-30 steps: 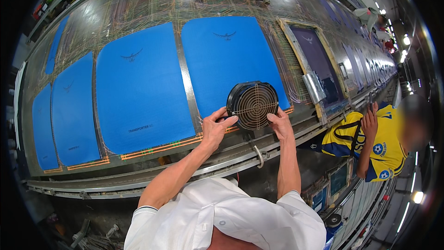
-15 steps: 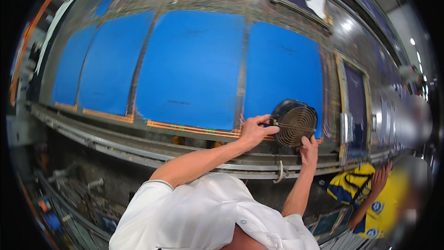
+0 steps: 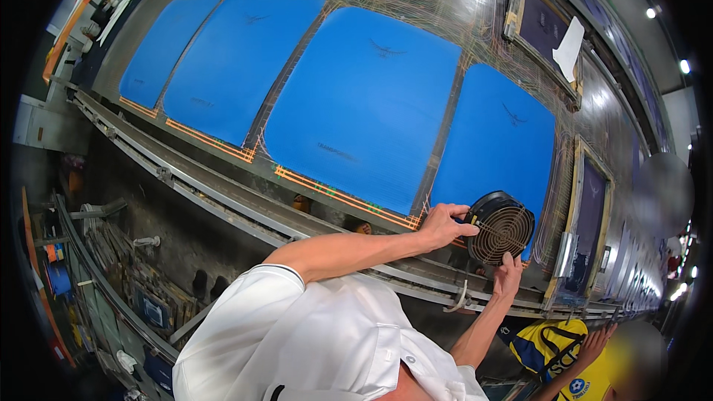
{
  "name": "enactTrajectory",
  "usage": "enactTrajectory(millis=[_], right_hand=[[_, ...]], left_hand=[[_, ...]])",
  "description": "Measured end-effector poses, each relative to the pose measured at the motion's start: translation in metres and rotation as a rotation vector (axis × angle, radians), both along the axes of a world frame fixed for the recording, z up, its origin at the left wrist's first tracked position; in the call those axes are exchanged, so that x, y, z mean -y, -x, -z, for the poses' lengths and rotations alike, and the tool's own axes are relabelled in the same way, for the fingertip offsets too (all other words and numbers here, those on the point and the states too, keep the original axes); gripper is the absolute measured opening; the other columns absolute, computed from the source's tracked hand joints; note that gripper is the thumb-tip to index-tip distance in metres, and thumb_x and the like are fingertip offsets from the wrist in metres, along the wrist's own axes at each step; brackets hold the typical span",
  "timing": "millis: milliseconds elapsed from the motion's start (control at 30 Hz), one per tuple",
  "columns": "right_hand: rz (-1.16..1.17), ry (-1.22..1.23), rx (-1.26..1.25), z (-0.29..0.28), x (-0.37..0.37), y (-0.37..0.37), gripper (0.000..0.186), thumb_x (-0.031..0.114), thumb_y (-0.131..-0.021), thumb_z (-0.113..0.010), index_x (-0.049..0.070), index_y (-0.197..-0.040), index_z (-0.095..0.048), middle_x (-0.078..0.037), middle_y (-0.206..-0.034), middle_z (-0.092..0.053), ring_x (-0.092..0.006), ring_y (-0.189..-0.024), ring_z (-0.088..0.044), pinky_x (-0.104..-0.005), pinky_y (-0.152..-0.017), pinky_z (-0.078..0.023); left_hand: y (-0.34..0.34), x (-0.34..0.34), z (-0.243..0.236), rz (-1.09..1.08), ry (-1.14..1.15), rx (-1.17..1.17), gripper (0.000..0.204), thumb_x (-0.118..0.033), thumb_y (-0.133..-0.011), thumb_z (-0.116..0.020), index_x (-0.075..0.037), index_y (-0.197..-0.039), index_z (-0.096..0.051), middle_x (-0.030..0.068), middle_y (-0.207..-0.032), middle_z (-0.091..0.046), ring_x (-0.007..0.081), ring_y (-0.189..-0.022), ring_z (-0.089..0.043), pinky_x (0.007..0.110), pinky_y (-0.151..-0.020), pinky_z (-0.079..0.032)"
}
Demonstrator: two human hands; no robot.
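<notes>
Between my hands is a round black fan [image 3: 502,229] with a brownish ring-wire guard, held tilted over the near edge of the long table. My left hand [image 3: 448,226] pinches the fan's left rim between thumb and fingers. My right hand [image 3: 508,275] grips its lower rim from the near side. Beneath and beyond the fan lies a blue panel [image 3: 496,134] with rounded corners and a small dark mark. A wider blue panel [image 3: 364,104] is flat on the table to its left, with more blue panels [image 3: 241,59] farther left.
Two framed screens [image 3: 546,22] [image 3: 587,215] rest on the table at the right, one with a white scraper-like piece [image 3: 568,50] on it. A metal rail [image 3: 193,197] runs along the near edge. At the lower right stands another person in yellow and blue [image 3: 549,349].
The view has turned, so the table now slants down to the right. Both hands still hold the fan over the near end of the right-hand blue panel.
</notes>
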State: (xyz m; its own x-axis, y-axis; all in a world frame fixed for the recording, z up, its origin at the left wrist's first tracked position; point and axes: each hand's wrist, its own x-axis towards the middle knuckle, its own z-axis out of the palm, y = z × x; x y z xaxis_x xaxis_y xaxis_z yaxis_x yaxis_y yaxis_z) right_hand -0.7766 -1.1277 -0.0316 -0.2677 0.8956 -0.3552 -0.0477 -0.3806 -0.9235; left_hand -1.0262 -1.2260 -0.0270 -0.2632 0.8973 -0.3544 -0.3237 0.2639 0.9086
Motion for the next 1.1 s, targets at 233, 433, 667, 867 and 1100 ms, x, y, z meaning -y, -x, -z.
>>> enactTrajectory(millis=[233,433,667,867,1100], right_hand=[[0.075,0.013,0.004,-0.038,0.034,0.019,0.058,0.008,-0.083,-0.074,0.000,-0.135,-0.049,-0.006,-0.115,-0.064,-0.0117,-0.085,-0.063,-0.0208,-0.053,-0.050],[0.049,-0.065,0.062,-0.087,0.090,0.061,0.053,0.004,-0.079,-0.074,-0.001,-0.129,-0.055,-0.002,-0.105,-0.065,-0.0041,-0.076,-0.057,-0.0136,-0.050,-0.039],[0.045,-0.072,0.026,-0.089,0.180,0.167,0.055,0.004,-0.078,-0.074,-0.002,-0.128,-0.055,-0.007,-0.115,-0.065,-0.0158,-0.098,-0.062,-0.0269,-0.080,-0.050],[0.034,0.026,0.061,-0.062,0.211,0.252,0.048,0.003,-0.079,-0.073,0.003,-0.124,-0.058,0.000,-0.105,-0.064,-0.0019,-0.079,-0.055,-0.0147,-0.051,-0.040],[-0.012,0.064,0.019,-0.038,0.208,0.309,0.044,0.003,-0.078,-0.075,0.005,-0.120,-0.061,0.002,-0.101,-0.065,-0.0040,-0.079,-0.056,-0.0177,-0.055,-0.043]], left_hand=[[0.019,0.020,-0.008,0.026,-0.049,0.098,0.060,-0.024,-0.074,-0.082,0.003,-0.123,-0.064,0.0106,-0.104,-0.069,0.0160,-0.088,-0.063,0.030,-0.080,-0.051],[0.071,0.085,-0.056,0.011,-0.067,0.155,0.047,-0.022,-0.074,-0.081,-0.001,-0.114,-0.070,0.0071,-0.097,-0.070,0.0135,-0.086,-0.061,0.030,-0.080,-0.050],[0.161,0.176,-0.048,-0.044,-0.158,0.173,0.053,-0.019,-0.078,-0.081,0.000,-0.123,-0.064,0.0089,-0.107,-0.065,0.0138,-0.096,-0.062,0.029,-0.086,-0.051],[0.240,0.208,-0.025,-0.104,-0.099,0.174,0.052,-0.022,-0.075,-0.083,0.000,-0.120,-0.067,0.0105,-0.108,-0.067,0.0172,-0.099,-0.062,0.031,-0.089,-0.050],[0.293,0.213,-0.008,-0.057,-0.063,0.116,0.052,-0.015,-0.080,-0.079,0.004,-0.125,-0.062,0.0097,-0.106,-0.069,0.0130,-0.097,-0.063,0.029,-0.089,-0.051]])
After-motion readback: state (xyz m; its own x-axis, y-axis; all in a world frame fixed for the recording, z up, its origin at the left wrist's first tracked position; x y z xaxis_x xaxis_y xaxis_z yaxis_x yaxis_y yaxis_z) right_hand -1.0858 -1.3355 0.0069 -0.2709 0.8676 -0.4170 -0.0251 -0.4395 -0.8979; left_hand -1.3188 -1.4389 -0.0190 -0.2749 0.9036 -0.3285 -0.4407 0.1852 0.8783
